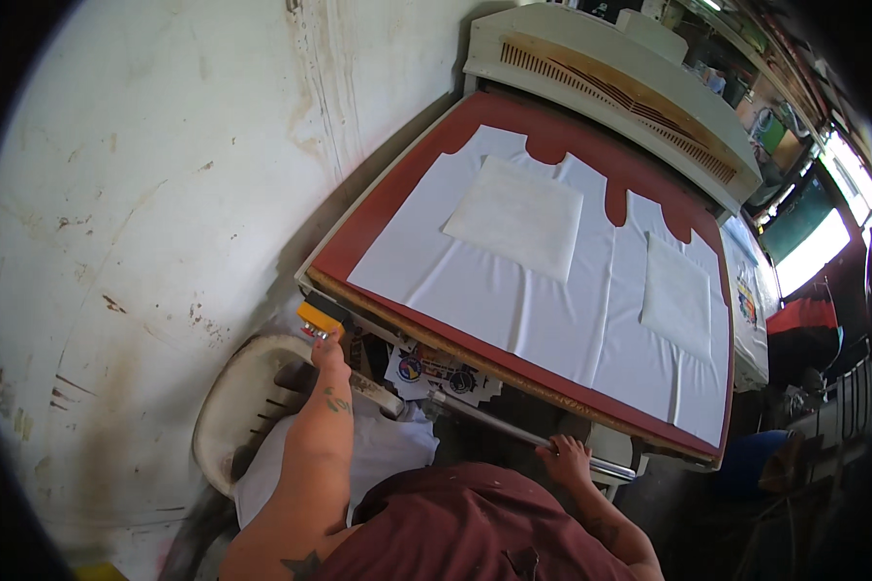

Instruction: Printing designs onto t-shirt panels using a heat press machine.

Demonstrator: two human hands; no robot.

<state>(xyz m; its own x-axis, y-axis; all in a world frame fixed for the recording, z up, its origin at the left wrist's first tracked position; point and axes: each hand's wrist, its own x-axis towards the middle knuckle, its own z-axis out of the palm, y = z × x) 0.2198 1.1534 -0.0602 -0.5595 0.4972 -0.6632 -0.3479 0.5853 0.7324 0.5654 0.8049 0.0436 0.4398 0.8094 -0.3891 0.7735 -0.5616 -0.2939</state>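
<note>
My left hand (330, 352) reaches forward to a small yellow control box (321, 318) with a row of buttons, under the near left corner of a heat press. It touches the button side; its fingers are mostly hidden. My right hand (567, 459) is curled over a metal bar (484, 416) along the press's front. On the red press bed (402, 208) lie white sleeveless shirt panels (552, 320), spread side by side with some creases. Two off-white rectangular sheets lie on them, a larger left sheet (518, 218) and a right sheet (676, 295).
A long pale housing with vents (615, 92) stands at the bed's far side. Below my left arm is a pale plastic chair (225, 412) with white cloth (397, 445) over it. Printed sheets (436, 373) lie under the bed's edge. A stained white wall (145, 242) rises at left.
</note>
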